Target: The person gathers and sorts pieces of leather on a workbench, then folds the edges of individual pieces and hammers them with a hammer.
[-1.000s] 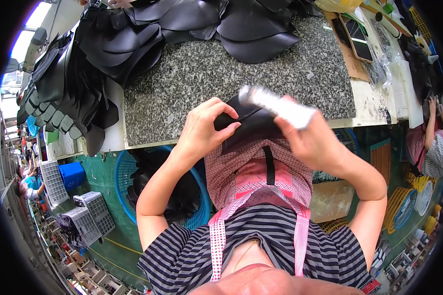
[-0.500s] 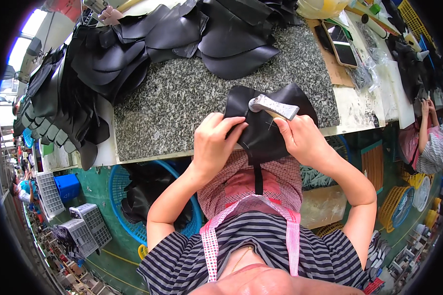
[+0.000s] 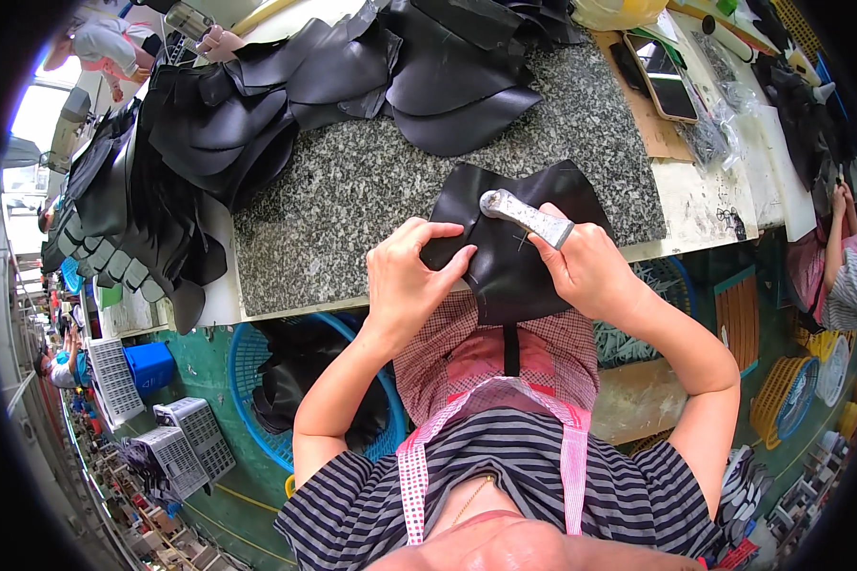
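A black leather-like piece (image 3: 509, 271) with a seam down its middle lies at the front edge of the stone slab, its lower part hanging over toward my lap. My right hand (image 3: 586, 266) is closed round a hammer, and its grey metal head (image 3: 524, 214) is over the piece, the round face near the seam. Most of the handle is hidden by my fingers. My left hand (image 3: 409, 276) rests at the piece's left edge, thumb and index finger apart on the material; its other fingers are partly hidden. Loose thread ends show on the piece.
Piles of black cut pieces (image 3: 219, 124) cover the back and left of the speckled stone slab (image 3: 352, 219). A phone (image 3: 662, 76) lies at the back right. Below the table stands a blue basket (image 3: 243, 381) with black pieces. Other people work at the far left and right.
My left thumb and index finger have parted from a near pinch and drawn slightly left. The hammer head has tipped a little, still over the seam. The whole view has shifted slightly.
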A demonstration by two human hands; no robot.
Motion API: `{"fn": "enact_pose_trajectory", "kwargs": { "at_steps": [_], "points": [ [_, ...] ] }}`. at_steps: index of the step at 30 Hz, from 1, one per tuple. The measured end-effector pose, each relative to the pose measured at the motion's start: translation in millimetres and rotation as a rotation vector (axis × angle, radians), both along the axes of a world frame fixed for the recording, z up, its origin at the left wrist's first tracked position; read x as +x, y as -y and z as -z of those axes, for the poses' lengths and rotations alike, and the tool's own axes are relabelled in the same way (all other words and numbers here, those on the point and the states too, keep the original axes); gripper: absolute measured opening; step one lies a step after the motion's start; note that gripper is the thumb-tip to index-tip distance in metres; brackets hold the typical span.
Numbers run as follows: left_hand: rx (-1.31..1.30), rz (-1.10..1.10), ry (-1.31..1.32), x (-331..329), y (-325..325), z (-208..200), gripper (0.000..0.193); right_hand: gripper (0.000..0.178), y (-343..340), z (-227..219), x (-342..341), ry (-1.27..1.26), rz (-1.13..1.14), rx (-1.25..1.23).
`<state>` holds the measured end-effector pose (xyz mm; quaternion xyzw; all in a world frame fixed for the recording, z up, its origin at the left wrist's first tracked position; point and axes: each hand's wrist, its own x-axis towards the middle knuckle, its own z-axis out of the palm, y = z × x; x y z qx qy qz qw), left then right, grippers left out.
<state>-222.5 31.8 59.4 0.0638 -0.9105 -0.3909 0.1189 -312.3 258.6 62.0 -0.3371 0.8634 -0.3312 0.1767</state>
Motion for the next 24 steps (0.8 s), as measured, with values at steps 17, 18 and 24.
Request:
{"fn": "enact_pose_trajectory", "kwargs": {
  "at_steps": [17, 18, 24],
  "points": [
    [0.062, 0.074, 0.065, -6, 18, 2, 0.021, 0.027, -1, -2, -2, 0.017, -0.013, -0.012],
    [0.034, 0.088, 0.041, -6, 20, 2, 0.023, 0.025, -1, -1, -2, -0.002, -0.016, -0.030],
    [0.035, 0.089, 0.058, -6, 19, -1, 0.027, 0.019, 1, -10, -6, 0.022, -0.035, -0.074]
  ]
}}
